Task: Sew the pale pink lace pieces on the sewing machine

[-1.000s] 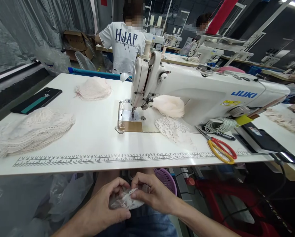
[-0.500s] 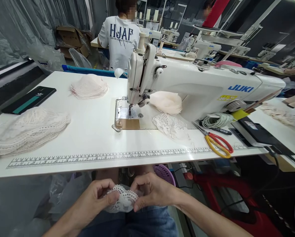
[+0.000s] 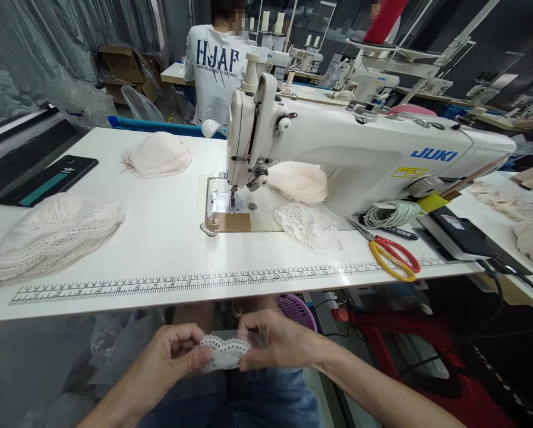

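Note:
A small piece of white lace fabric with a scalloped, holed edge is stretched between my hands, above my lap and below the table's front edge. My left hand pinches its left end between thumb and fingers. At the other end, my right hand grips the lace the same way. Sheer material shows behind the lace edge. Beyond the table edge stands a white sewing machine, its presser foot over the metal plate. One lace piece lies right of the plate, beside a pale fabric stack.
Lace pieces are piled at left, near a phone-like black object and pale pink fabric. Scissors, coiled cord and a black box lie at right. A ruler strip runs along the front. A person sits beyond.
The lace between my hands has been pulled flatter and straighter, its lower part now folded up. Both hands keep their hold. The view has shifted slightly.

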The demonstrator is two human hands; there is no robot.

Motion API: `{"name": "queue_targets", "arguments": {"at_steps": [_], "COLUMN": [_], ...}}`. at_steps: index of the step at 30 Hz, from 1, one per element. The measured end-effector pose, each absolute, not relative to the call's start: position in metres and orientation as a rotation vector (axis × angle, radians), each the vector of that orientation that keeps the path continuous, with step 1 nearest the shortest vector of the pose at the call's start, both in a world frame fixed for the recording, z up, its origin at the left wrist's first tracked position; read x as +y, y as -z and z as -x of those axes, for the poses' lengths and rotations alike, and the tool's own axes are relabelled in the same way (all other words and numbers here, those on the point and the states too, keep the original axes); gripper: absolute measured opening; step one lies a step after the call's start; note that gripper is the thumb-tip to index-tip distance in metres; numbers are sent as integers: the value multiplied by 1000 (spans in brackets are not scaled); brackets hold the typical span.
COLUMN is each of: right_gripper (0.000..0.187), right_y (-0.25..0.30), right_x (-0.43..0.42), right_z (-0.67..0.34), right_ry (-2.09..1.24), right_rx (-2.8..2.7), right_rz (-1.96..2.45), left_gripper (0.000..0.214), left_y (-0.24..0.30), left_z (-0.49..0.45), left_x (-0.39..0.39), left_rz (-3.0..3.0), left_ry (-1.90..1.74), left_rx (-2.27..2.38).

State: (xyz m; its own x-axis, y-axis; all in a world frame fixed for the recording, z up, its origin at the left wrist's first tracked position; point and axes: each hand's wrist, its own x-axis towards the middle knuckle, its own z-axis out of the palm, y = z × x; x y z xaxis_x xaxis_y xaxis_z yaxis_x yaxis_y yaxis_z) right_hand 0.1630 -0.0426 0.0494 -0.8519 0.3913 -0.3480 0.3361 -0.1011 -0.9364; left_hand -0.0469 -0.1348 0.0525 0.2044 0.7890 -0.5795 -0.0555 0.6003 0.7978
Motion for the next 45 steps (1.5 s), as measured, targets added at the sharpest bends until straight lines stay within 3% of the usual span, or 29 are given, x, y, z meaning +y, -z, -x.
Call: {"name": "queue_targets", "arguments": {"at_steps": [13, 27, 35, 45], "right_gripper": [37, 31, 29, 25], "right_y": [-49, -50, -46, -57], "right_x": [-43, -43, -42, -40], "right_z": [-161, -157, -159, -158], "right_ry": [-2319, -2164, -2180, -2068], "right_rx": [-1992, -2006, -2014, -2175], "right_rz": [792, 729, 771, 724], "left_gripper": [32, 34, 25, 30], "left_y": [-56, -59, -71, -61], "left_z": [46, 47, 44, 42], "left_x": [-132, -129, -121, -113], "left_rz": [-827, -814, -933, -1085], "left_ry": [-625, -592, -554, -327], "left_rx": [1238, 1233, 1233, 1280]}}
